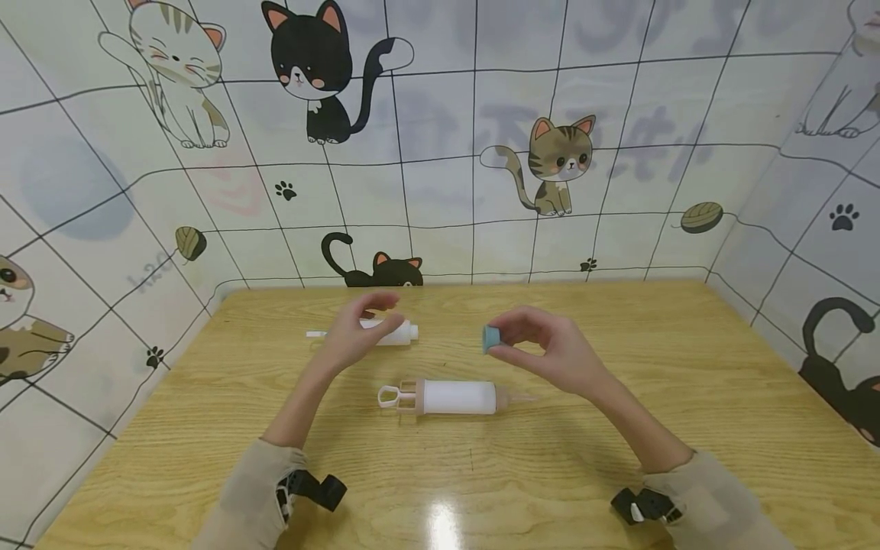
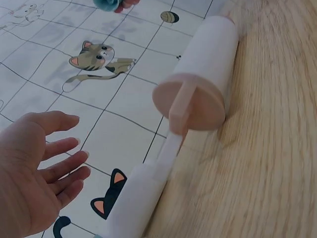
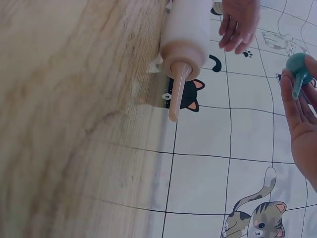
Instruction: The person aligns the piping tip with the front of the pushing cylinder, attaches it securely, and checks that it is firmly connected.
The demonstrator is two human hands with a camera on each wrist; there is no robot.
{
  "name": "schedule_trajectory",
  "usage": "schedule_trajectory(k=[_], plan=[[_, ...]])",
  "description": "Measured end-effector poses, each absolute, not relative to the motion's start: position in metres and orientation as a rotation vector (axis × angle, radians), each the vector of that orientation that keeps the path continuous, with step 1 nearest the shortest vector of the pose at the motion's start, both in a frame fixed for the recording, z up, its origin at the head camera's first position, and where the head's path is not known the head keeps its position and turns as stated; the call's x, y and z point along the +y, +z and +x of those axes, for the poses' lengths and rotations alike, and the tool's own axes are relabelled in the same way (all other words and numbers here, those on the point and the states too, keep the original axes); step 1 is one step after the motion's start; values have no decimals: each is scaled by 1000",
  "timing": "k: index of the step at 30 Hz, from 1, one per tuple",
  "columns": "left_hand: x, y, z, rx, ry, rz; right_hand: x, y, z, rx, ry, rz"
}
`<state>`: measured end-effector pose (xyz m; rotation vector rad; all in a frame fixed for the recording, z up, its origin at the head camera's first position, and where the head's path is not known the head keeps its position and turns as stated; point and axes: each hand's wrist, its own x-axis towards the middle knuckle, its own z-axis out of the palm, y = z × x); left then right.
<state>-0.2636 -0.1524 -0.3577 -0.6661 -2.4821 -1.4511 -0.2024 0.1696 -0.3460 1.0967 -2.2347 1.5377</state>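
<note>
My right hand (image 1: 546, 347) pinches a small teal nozzle cap (image 1: 491, 338) between thumb and fingers, above the table. In the right wrist view, the teal nozzle cap (image 3: 298, 69) shows a rounded body and a thin spout. My left hand (image 1: 354, 336) hovers with loosely bent, parted fingers by a small white cylinder (image 1: 395, 334), partly hiding it; nothing is in its grasp. That white cylinder lies on its side, a thin white rod at its left end. Nearer me lies a large white syringe (image 1: 459, 397) with beige ends, a looped handle left and a thin tip right.
The wooden table (image 1: 474, 473) meets a wall covering (image 1: 440, 191) printed with cartoon cats and grid lines at the back and sides. Black camera mounts (image 1: 323, 489) sit on both sleeves.
</note>
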Motion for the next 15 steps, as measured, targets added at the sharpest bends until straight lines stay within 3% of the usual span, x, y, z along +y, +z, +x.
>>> schedule_trajectory(k=[15], plan=[[-177, -378, -278, -2676, -1200, -580, 171, -344, -201, -2251, 1544, 1078]])
